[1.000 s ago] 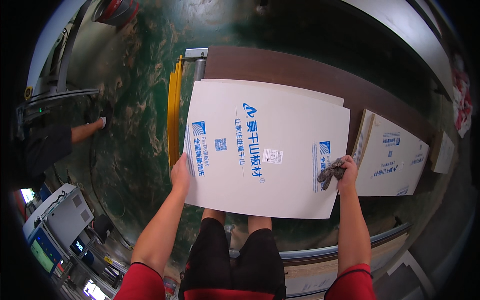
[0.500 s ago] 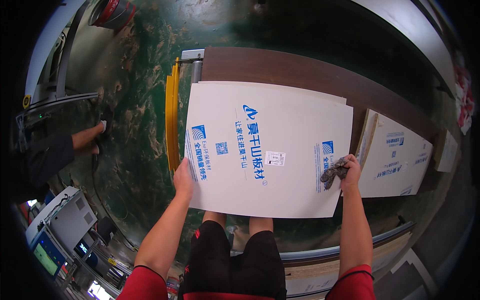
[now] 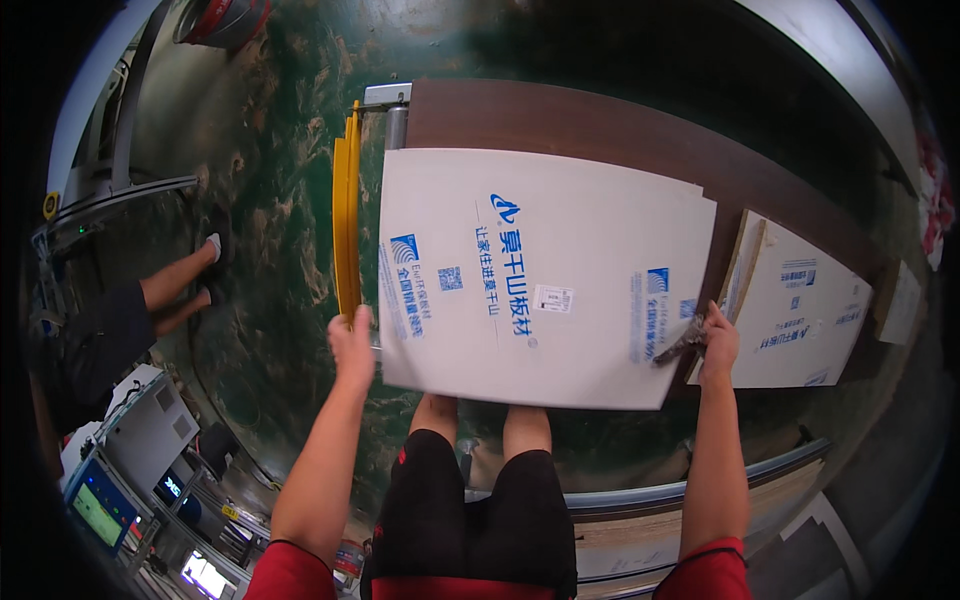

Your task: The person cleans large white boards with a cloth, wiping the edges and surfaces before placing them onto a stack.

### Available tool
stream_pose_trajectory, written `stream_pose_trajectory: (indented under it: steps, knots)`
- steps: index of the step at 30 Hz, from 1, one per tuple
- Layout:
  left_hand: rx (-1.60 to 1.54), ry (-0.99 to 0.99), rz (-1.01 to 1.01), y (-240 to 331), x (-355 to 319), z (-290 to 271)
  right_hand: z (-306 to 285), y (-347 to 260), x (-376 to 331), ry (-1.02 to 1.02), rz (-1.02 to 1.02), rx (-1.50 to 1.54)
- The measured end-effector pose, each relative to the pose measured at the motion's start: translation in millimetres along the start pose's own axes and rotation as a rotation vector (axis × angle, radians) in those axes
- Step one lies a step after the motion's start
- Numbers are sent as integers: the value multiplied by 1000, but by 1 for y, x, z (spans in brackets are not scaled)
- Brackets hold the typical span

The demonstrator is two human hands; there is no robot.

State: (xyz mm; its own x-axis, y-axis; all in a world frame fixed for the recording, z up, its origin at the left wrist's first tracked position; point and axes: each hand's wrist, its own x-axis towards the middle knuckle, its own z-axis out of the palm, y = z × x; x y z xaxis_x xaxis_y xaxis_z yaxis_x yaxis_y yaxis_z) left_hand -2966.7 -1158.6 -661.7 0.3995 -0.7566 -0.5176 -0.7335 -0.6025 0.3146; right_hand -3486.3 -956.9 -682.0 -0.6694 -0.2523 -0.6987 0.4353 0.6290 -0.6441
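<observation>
A large white panel (image 3: 580, 230) with blue print and a small label lies flat over a dark brown board (image 3: 520, 110). Just off its left edge is my left hand (image 3: 350, 350), fingers apart and holding nothing, close to the lower end of a yellow bar (image 3: 346, 210). At the panel's right edge my right hand (image 3: 718, 348) is closed on a dark, crumpled cloth (image 3: 682, 344). The cloth hangs over the panel's near right corner area. Whether the right fingers also touch the panel is hard to make out.
Smaller printed panels (image 3: 795, 305) lie stacked on the right. Metal rollers (image 3: 396, 128) show at the board's left end. Boards (image 3: 630, 550) lie behind a rail near my legs. Another person (image 3: 100, 315) is at the left, by a machine with a screen (image 3: 100, 510). A bucket (image 3: 225, 22) stands far left.
The white panel has shifted slightly away from me and to the right. My left hand has come off its left edge. My right hand has moved a little to the right with the cloth.
</observation>
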Motion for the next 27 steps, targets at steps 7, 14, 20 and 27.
stream_pose_trajectory:
  steps: [7, 14, 20, 27]
  knots:
    - [-11, -142, 131, -13, -42, -71, -44, 4, -80, 89, 89, 48]
    - [131, -437, 256, -98, -124, -88, -108, 182, -216, -43, 22, -480]
    - [40, -591, -83, -234, -223, -189, -253, 296, -324, -205, 145, -432]
    - [-71, -353, -325, -348, -345, -384, -153, 206, -365, -455, 41, -675]
